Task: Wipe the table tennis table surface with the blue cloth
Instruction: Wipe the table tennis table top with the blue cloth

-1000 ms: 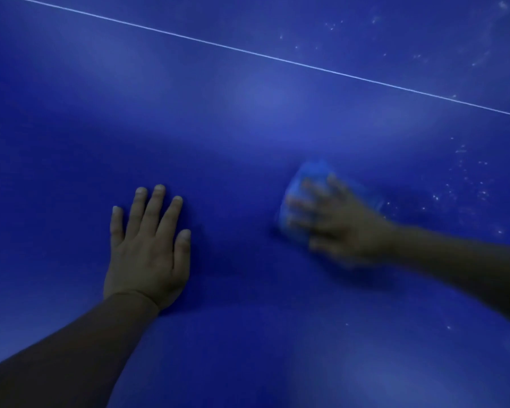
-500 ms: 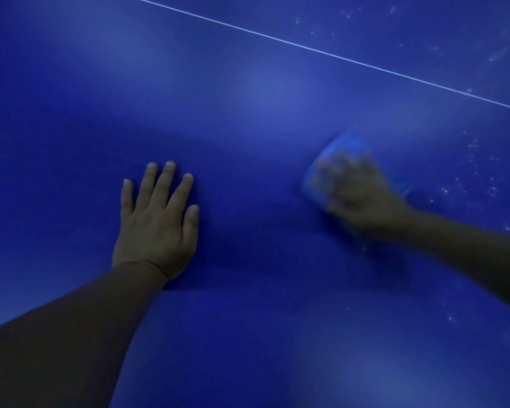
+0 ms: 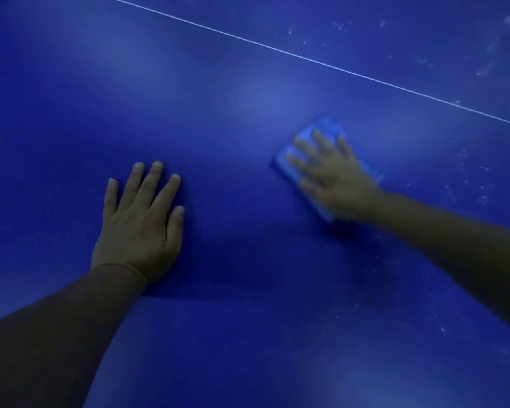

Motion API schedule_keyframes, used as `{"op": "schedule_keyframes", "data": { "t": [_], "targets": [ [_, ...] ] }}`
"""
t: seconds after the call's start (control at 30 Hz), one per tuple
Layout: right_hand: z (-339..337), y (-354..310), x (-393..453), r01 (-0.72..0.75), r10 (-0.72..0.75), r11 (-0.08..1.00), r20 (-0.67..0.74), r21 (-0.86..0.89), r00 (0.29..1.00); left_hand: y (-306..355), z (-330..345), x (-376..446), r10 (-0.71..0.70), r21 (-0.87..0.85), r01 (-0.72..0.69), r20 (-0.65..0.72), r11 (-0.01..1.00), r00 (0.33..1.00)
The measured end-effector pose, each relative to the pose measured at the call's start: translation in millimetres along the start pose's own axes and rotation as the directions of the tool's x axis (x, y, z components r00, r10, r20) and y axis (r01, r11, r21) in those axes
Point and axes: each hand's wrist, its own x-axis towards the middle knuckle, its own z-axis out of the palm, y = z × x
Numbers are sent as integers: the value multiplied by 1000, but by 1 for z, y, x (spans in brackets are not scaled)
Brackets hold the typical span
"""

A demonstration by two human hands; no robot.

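The desk (image 3: 248, 334) is a dark blue table tennis surface that fills the whole head view. A thin white line (image 3: 306, 58) crosses it diagonally, from the far left edge down toward the right edge.

Left hand (image 3: 139, 228): palm down, flat on the desk, left of centre. The fingers (image 3: 152, 184) are straight and slightly spread, pointing toward the far side; the thumb lies alongside on the right. The hand holds nothing. The forearm enters from the near left corner.

Right hand (image 3: 333, 178): palm down on the blue cloth (image 3: 309, 136), right of centre and farther from the viewer than the left hand. Its fingers are extended and spread over the cloth, pointing toward the far left, and press the cloth onto the desk rather than curling round it. The hand is motion-blurred, so finer detail of the fingertips cannot be told. The forearm enters from the right edge.

Blue cloth: a lighter blue, folded, roughly rectangular pad lying flat on the desk under the right hand. Its edges show beyond the fingertips on the far side and beside the palm on the near side. It sits on the near side of the white line, apart from it.

Pale specks (image 3: 465, 184) are scattered on the desk to the right of the cloth and beyond the line at the far right.
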Motion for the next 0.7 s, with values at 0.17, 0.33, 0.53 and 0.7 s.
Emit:
{"op": "schedule_keyframes", "data": {
  "t": [0.17, 0.33, 0.53, 0.7],
  "targets": [
    [-9, 142, 6, -742, 742, 670, -25, 30, 670, -2, 3, 0, 3, 2, -3, -11, 1000, 1000],
    [8, 27, -43, -323, 320, 942, -48, -91, 946, -2, 4, 1, 10, 24, -10, -12, 1000, 1000],
    [5, 62, -79, -428, 424, 902, -59, -64, 903, -1, 0, 1, 5, 14, -4, -13, 1000, 1000],
    [6, 3, -121, -572, 571, 820, -61, 4, 819, 0, 2, 2, 41, 52, -40, -22, 998, 999]
  ]
}}
